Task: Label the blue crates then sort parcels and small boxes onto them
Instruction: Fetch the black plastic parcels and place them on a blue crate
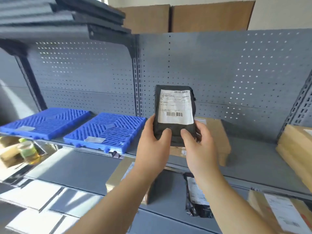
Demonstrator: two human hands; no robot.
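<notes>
Holding: black parcel (174,115) gripped at its lower edge by left hand (152,142) and right hand (199,146), above shelf (253,159).
Labelling: likely done; grey tags (94,139) on left crate (45,120) and right crate (109,127).
Sorting: barely started; crates carry nothing, cardboard boxes (295,142) wait.

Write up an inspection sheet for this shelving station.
Surface: grey metal shelf holds the left blue crate and right blue crate, each with a grey label patch.
Job's things: black parcel with white shipping label, held upright; cardboard boxes at right.
Clutter: container of yellowish liquid, lower left, blurred.
Hands: left hand and right hand both grip the parcel's lower end.
Cables: nothing seen.
Surroundings: perforated back panel; dark panels stacked above.
</notes>
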